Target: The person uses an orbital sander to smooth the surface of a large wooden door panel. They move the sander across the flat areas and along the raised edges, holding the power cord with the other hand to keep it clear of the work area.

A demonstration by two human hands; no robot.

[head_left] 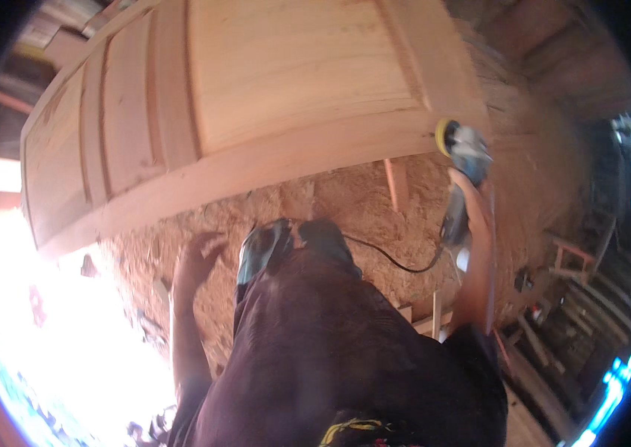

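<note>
The panelled door [293, 82] runs out past the top edge, so its full length cannot be told. At the door's near right corner, the grinder [472, 154] and its yellow disc [443, 137] are blurred; whether the disc touches the wood is unclear. The person's right hand [472, 195] smears into the tool, its fingers hard to separate. Under the door's near edge, a reddish leg [395, 190] has its top hidden. Nearer the person than the door, the left hand's [197, 257] fingers are soft, and the cable's [397, 262] far end disappears beside the trousers [330, 242]. Glare swallows whatever lies below the door's left end.
</note>
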